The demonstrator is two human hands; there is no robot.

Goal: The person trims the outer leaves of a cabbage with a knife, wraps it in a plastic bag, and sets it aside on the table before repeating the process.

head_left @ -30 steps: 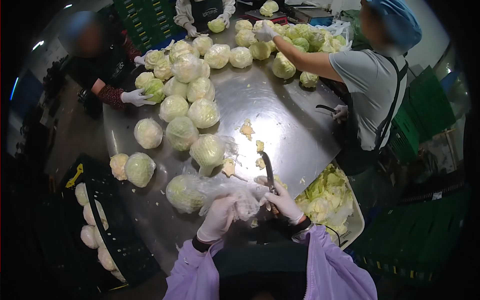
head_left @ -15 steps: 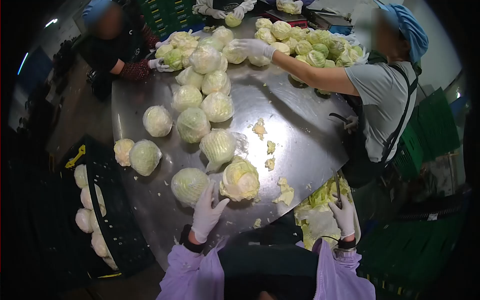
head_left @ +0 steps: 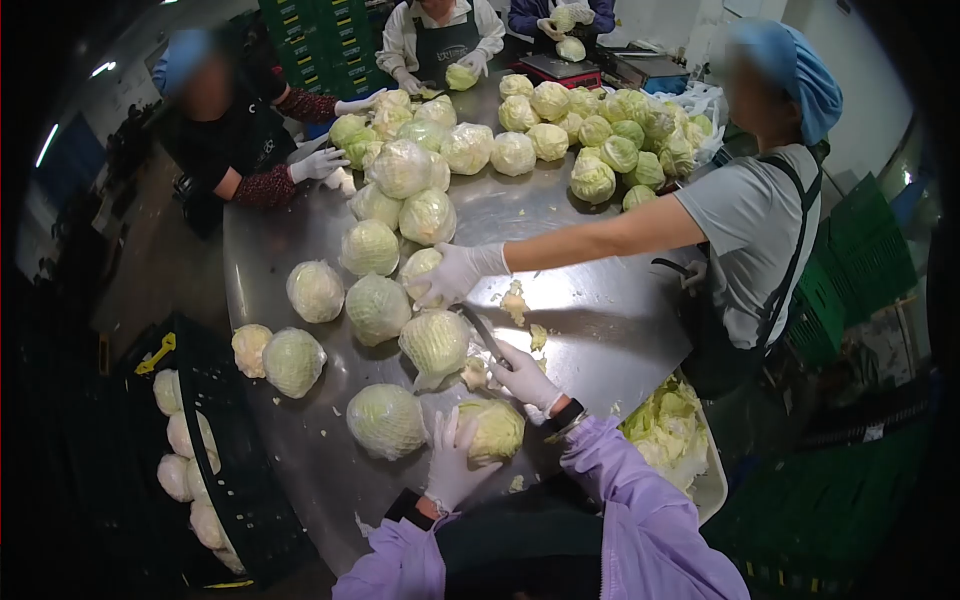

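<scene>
An unwrapped cabbage (head_left: 494, 430) lies near the front of the metal table (head_left: 590, 290). Its left side is touched by my gloved left hand (head_left: 456, 462), whose fingers are spread. Just above the cabbage, my gloved right hand (head_left: 524, 378) is wrapped round a curved knife (head_left: 482, 332), its blade pointing up and left. A cabbage in net wrap (head_left: 387, 421) sits left of my left hand, and another wrapped cabbage (head_left: 434, 346) is beside the knife. A trimmed leaf piece (head_left: 474, 374) lies by my right hand.
Across the table reaches a co-worker's gloved hand (head_left: 456, 272), on a cabbage. Other people stand at the left and far edges. A cabbage pile (head_left: 620, 130) is at the back right. A crate (head_left: 235, 470) of cabbages stands left, and a leaf-filled bin (head_left: 712, 470) right.
My right hand has come from above the bin to over the table with the knife. My left hand now touches the unwrapped cabbage. The co-worker's hand has moved nearer, onto a closer cabbage.
</scene>
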